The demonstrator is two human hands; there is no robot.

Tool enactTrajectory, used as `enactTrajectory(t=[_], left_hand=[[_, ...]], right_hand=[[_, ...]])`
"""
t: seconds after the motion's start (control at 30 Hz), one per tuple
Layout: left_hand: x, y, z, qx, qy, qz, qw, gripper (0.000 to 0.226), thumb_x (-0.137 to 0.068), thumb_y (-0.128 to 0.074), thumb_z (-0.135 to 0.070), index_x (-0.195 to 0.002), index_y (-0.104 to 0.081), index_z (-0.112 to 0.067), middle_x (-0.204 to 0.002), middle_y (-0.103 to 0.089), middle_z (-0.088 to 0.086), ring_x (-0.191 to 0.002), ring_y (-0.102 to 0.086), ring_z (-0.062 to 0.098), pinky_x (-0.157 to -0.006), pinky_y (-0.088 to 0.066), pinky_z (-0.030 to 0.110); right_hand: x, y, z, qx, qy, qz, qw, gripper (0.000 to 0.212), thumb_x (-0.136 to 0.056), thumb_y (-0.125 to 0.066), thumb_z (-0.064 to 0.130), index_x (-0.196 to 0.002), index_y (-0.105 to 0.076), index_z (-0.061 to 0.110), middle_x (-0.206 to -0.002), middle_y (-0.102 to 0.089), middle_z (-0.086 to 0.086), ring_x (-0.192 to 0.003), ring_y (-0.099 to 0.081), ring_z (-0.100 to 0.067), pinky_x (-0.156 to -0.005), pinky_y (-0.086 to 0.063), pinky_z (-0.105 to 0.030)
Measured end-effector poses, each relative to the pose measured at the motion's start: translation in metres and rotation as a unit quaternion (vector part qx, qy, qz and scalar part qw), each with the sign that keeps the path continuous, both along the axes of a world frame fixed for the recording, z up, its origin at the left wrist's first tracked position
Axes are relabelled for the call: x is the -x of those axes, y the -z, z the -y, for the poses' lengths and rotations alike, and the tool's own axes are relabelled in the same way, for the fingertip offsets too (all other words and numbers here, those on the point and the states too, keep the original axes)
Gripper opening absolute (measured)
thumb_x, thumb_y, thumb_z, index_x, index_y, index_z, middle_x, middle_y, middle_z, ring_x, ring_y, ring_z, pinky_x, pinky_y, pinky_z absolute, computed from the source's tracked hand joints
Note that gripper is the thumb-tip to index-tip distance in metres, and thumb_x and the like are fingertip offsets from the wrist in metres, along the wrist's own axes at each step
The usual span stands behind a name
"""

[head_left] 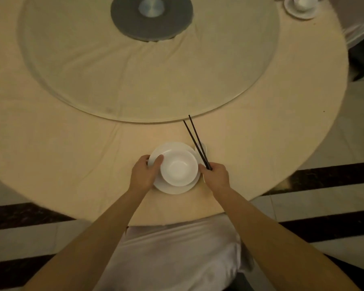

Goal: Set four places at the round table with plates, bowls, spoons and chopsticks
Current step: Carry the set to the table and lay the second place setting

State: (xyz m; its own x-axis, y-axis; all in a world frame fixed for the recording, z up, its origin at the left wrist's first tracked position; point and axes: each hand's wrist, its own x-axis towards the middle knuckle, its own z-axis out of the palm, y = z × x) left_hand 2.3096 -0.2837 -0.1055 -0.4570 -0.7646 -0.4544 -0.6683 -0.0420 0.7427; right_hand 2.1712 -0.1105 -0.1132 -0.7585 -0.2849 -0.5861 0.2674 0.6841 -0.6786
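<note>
A white bowl [179, 167] sits on a white plate [172, 147] near the front edge of the round table [261, 143]. My left hand [144, 174] grips the plate's left rim, thumb over the edge beside the bowl. My right hand [215, 175] holds a pair of dark chopsticks [194, 138] by their near ends; they point away toward the glass turntable. A white spoon [203, 148] peeks out just right of the plate, partly hidden behind the chopsticks.
A large glass turntable [250, 85] with a grey hub [151, 17] covers the table's middle. Another plate with a bowl [301, 8] stands at the far right edge. A white-covered chair [177, 255] is below me, against the table's edge.
</note>
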Motion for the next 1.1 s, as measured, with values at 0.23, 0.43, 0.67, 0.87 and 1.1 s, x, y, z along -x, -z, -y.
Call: enactTrajectory(t=[0.23, 0.43, 0.67, 0.87, 1.1], left_hand=[[-0.002, 0.000, 0.002, 0.018, 0.013, 0.011, 1.000, 0.031, -0.092, -0.062, -0.049, -0.103, -0.058, -0.020, -0.089, -0.061, -0.013, -0.079, -0.057, 0.008, -0.061, -0.039, 0.017], [-0.005, -0.003, 0.006, 0.056, 0.022, 0.025, 0.998, 0.041, -0.093, -0.062, -0.042, -0.115, -0.064, -0.007, -0.102, -0.066, 0.008, -0.092, -0.062, 0.025, -0.078, -0.051, 0.037], [-0.011, -0.015, -0.007, 0.070, 0.011, -0.015, 0.997, 0.021, -0.093, -0.065, -0.027, -0.103, -0.074, -0.011, -0.096, -0.075, 0.004, -0.085, -0.067, 0.019, -0.078, -0.051, 0.030], [-0.007, -0.017, -0.014, 0.013, 0.007, -0.014, 1.000, 0.015, -0.092, -0.067, -0.023, -0.083, -0.077, -0.017, -0.074, -0.075, 0.008, -0.069, -0.070, 0.026, -0.073, -0.058, 0.045], [-0.005, -0.017, -0.013, 0.028, 0.010, -0.005, 1.000, 0.018, -0.092, -0.066, -0.019, -0.079, -0.077, -0.013, -0.067, -0.074, 0.007, -0.060, -0.069, 0.022, -0.070, -0.058, 0.039]], right_hand=[[0.004, 0.007, 0.000, -0.009, -0.023, -0.019, 1.000, 0.036, -0.090, -0.066, 0.035, -0.060, -0.059, 0.017, -0.056, -0.056, 0.002, -0.053, -0.049, -0.015, -0.053, -0.037, -0.029], [0.015, -0.008, -0.021, 0.037, 0.010, -0.054, 0.998, 0.029, -0.100, -0.057, 0.035, -0.080, -0.073, 0.020, -0.062, -0.071, 0.008, -0.059, -0.066, -0.005, -0.062, -0.046, -0.026], [0.045, -0.044, -0.042, 0.170, -0.047, 0.052, 0.983, 0.011, -0.096, -0.061, 0.020, -0.106, -0.061, 0.020, -0.095, -0.074, -0.015, -0.070, -0.053, -0.019, -0.054, -0.036, -0.029], [0.045, -0.053, -0.032, 0.197, -0.066, 0.101, 0.973, 0.014, -0.089, -0.073, 0.022, -0.090, -0.070, 0.008, -0.083, -0.076, -0.011, -0.055, -0.048, -0.014, -0.044, -0.033, -0.023], [0.040, -0.032, -0.025, 0.174, -0.043, 0.160, 0.971, 0.023, -0.082, -0.081, 0.025, -0.070, -0.069, 0.009, -0.062, -0.058, -0.009, -0.045, -0.035, -0.011, -0.040, -0.027, -0.024]])
